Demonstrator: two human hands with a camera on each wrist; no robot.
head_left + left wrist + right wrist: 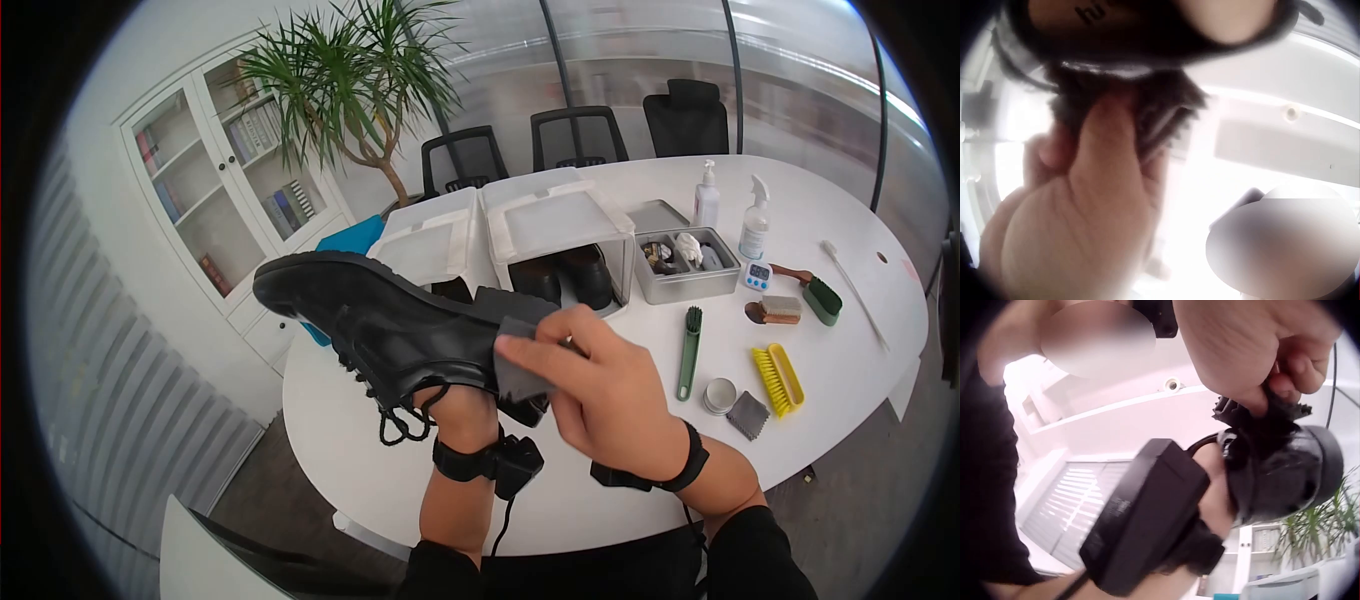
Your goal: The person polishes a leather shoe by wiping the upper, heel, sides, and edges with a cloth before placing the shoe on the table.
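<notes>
A black lace-up leather shoe (400,325) is held up over the white table (335,425), its toe pointing left and its sole turned upward. My left hand (467,410) is inside the shoe and supports it from below; its fingers are hidden there. With fingers and thumb my right hand (615,390) pinches a dark grey cloth (520,375) against the heel end of the shoe. In the left wrist view the cloth (1172,109) shows zigzag edges, bunched under the right thumb just below the shoe's collar. The laces (405,428) hang loose.
To the right lie a green brush (690,355), a yellow brush (778,380), a round tin (719,396) and another grey cloth (748,415). Behind stand a shoe box (560,225) with dark shoes inside, a metal box (690,288) and a spray bottle (755,225).
</notes>
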